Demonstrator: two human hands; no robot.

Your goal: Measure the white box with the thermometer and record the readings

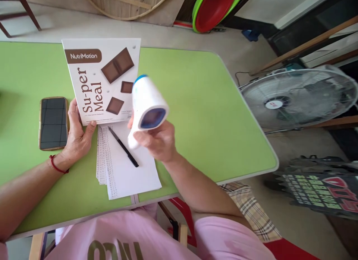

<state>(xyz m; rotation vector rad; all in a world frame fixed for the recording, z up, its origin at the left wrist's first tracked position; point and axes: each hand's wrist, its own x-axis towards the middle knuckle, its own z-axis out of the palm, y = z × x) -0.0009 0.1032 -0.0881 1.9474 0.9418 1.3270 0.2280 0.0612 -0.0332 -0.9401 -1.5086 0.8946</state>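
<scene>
My left hand (pixel 79 133) grips the lower left corner of a white box (pixel 112 47) printed "NutriMotion Su-per Meal" with brown chocolate pieces, its thumb at the front edge. The box is raised with its printed face towards me. In my right hand (pixel 160 140) is a white handheld infrared thermometer (pixel 148 96) with a blue tip and a blue-framed display, fingers wrapped round its handle. It hides the box's lower right part. Beneath them lie sheets of paper (pixel 140 181), some with handwriting along the left side, and a black pen (pixel 123 146) rests on top.
A smartphone (pixel 53 123) in a brown case lies left of my left hand on the green table (pixel 212 118). Beyond the table's right edge stands a large fan (pixel 299 100). Red and green basins (pixel 215 10) and a round wooden board (pixel 128 6) are behind it.
</scene>
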